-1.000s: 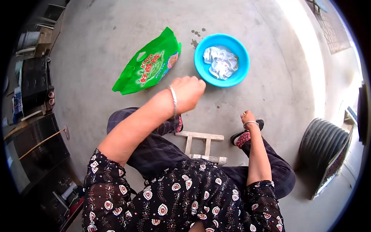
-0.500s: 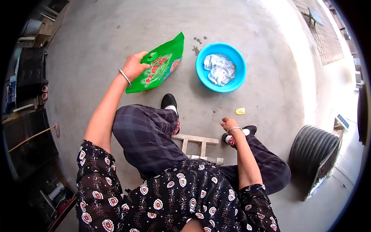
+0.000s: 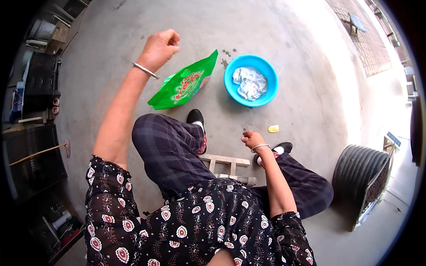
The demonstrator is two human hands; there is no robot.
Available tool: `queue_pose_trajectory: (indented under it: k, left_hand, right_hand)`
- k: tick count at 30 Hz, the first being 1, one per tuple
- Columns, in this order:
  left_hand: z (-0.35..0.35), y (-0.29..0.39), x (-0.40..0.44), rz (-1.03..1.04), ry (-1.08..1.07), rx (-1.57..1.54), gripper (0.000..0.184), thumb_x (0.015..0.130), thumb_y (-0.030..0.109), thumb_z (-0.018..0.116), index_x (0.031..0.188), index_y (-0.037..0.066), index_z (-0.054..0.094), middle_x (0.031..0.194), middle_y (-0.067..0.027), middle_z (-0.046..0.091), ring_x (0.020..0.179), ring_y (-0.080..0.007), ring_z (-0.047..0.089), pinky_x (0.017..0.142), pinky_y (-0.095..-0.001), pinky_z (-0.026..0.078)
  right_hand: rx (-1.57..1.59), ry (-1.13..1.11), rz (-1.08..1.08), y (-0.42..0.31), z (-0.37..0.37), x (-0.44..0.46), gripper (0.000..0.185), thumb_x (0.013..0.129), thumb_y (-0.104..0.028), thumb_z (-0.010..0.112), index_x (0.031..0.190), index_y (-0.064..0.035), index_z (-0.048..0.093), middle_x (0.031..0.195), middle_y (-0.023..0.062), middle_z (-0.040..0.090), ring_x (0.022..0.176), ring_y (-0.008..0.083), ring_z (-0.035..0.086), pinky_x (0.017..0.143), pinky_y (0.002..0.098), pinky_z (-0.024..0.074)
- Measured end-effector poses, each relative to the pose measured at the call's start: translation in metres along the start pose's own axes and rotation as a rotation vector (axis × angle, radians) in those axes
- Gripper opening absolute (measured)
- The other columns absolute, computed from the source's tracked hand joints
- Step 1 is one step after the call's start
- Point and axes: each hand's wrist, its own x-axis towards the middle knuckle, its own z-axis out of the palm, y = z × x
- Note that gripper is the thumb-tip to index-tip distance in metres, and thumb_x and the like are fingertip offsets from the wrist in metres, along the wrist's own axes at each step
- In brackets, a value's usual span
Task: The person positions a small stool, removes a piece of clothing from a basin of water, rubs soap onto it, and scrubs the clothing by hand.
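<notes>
My left hand (image 3: 159, 48) is raised above and left of a green plastic bag (image 3: 188, 84) with red lettering, apart from it, with its fingers curled in and nothing visible in them. The bag stands on the floor, leaning. To its right sits a blue basin (image 3: 251, 102) with wet white cloth (image 3: 250, 84) in it. My right hand (image 3: 254, 139) hovers over the floor by my right shoe, fingers drawn together; whatever they may hold is hidden. A small yellow piece, perhaps a soap bar (image 3: 273, 128), lies just right of that hand.
A low wooden stool (image 3: 226, 160) is between my legs. On the right stands a ribbed dark tub (image 3: 358, 170). Dark cabinets (image 3: 37, 155) line the left side. Wet spots mark the concrete floor (image 3: 306, 88) beside the basin.
My left hand has let go of the green bag and moved up away from it. The bag now stands by itself. My right hand has shifted slightly left.
</notes>
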Motion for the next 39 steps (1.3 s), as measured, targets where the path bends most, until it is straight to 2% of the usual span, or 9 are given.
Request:
queue_pose_trajectory:
  k: [4, 6, 7, 11, 15, 19, 22, 33, 39]
  left_hand:
    - [0.085, -0.050, -0.005, -0.145, -0.095, 0.186, 0.037, 0.066, 0.007, 0.068, 0.101, -0.001, 0.061, 0.092, -0.0158, 0.065, 0.082, -0.0246, 0.062, 0.074, -0.0350, 0.048]
    - [0.104, -0.057, -0.007, -0.124, -0.126, 0.160, 0.023, 0.070, 0.005, 0.064, 0.092, -0.002, 0.062, 0.076, -0.0119, 0.065, 0.069, -0.0196, 0.061, 0.064, -0.0319, 0.048]
    - [0.106, -0.055, -0.006, -0.381, -0.245, -0.129, 0.006, 0.074, 0.003, 0.058, 0.078, 0.000, 0.061, 0.059, -0.0057, 0.057, 0.054, -0.0127, 0.054, 0.052, -0.0287, 0.044]
    - [0.083, -0.059, -0.005, -0.393, -0.136, -0.129, 0.007, 0.074, 0.008, 0.059, 0.075, 0.001, 0.062, 0.058, -0.0067, 0.056, 0.051, -0.0101, 0.052, 0.051, -0.0285, 0.043]
    - [0.031, -0.016, -0.023, -0.230, -0.109, -0.340, 0.007, 0.076, 0.005, 0.057, 0.070, 0.002, 0.056, 0.055, -0.0005, 0.046, 0.051, -0.0056, 0.043, 0.048, -0.0248, 0.036]
    - [0.018, 0.062, -0.041, 0.135, -0.150, -0.423, 0.012, 0.078, 0.002, 0.055, 0.066, 0.001, 0.051, 0.054, 0.0062, 0.038, 0.049, -0.0029, 0.034, 0.044, -0.0221, 0.029]
    - [0.000, 0.096, -0.047, 0.326, -0.195, -0.375, 0.011, 0.077, 0.001, 0.055, 0.067, -0.003, 0.051, 0.054, 0.0042, 0.040, 0.049, -0.0035, 0.035, 0.045, -0.0225, 0.030]
    - [0.013, 0.099, -0.062, 0.308, -0.382, -0.377, 0.013, 0.072, 0.000, 0.058, 0.066, -0.003, 0.048, 0.053, -0.0065, 0.031, 0.048, -0.0094, 0.032, 0.045, -0.0269, 0.030]
    - [0.029, 0.111, -0.057, 0.370, -0.413, -0.378, 0.014, 0.071, -0.003, 0.059, 0.065, -0.003, 0.046, 0.054, -0.0103, 0.035, 0.047, -0.0155, 0.033, 0.045, -0.0288, 0.031]
  right_hand:
    - [0.070, 0.007, -0.053, -0.005, 0.012, -0.012, 0.034, 0.079, -0.028, 0.059, 0.102, -0.0023, 0.061, 0.097, 0.0199, 0.063, 0.094, 0.0337, 0.059, 0.083, 0.0380, 0.0457]
    - [0.034, 0.006, -0.047, -0.012, 0.009, -0.023, 0.033, 0.079, -0.027, 0.059, 0.101, -0.0023, 0.061, 0.097, 0.0200, 0.063, 0.094, 0.0339, 0.059, 0.084, 0.0383, 0.0456]
    - [0.020, 0.012, -0.054, -0.012, 0.009, -0.027, 0.033, 0.079, -0.027, 0.059, 0.100, -0.0024, 0.061, 0.097, 0.0201, 0.062, 0.094, 0.0340, 0.059, 0.083, 0.0383, 0.0456]
    - [0.029, 0.023, -0.082, -0.009, 0.009, -0.031, 0.037, 0.076, -0.028, 0.062, 0.102, -0.0017, 0.060, 0.097, 0.0192, 0.063, 0.092, 0.0342, 0.059, 0.083, 0.0387, 0.0461]
    - [0.237, 0.045, -0.077, -0.019, -0.001, -0.031, 0.059, 0.068, -0.027, 0.073, 0.116, -0.0012, 0.051, 0.113, 0.0188, 0.057, 0.102, 0.0339, 0.055, 0.088, 0.0383, 0.0437]
    - [-0.091, 0.418, -0.468, -0.076, -0.046, -0.045, 0.106, 0.052, -0.027, 0.082, 0.137, -0.0030, 0.024, 0.136, 0.0180, 0.034, 0.125, 0.0329, 0.033, 0.102, 0.0388, 0.0298]
    - [-0.148, 0.613, -0.641, -0.101, -0.082, -0.051, 0.113, 0.047, -0.028, 0.084, 0.138, -0.0040, 0.021, 0.136, 0.0169, 0.035, 0.126, 0.0321, 0.033, 0.102, 0.0405, 0.0284]
    - [0.133, 0.410, -0.555, -0.075, -0.055, -0.013, 0.098, 0.049, -0.030, 0.083, 0.131, -0.0058, 0.037, 0.119, 0.0178, 0.052, 0.112, 0.0320, 0.049, 0.093, 0.0426, 0.0377]
    - [0.097, 0.603, -0.651, -0.098, -0.044, -0.015, 0.075, 0.054, -0.028, 0.080, 0.120, -0.0102, 0.050, 0.101, 0.0093, 0.059, 0.091, 0.0273, 0.055, 0.078, 0.0380, 0.0425]
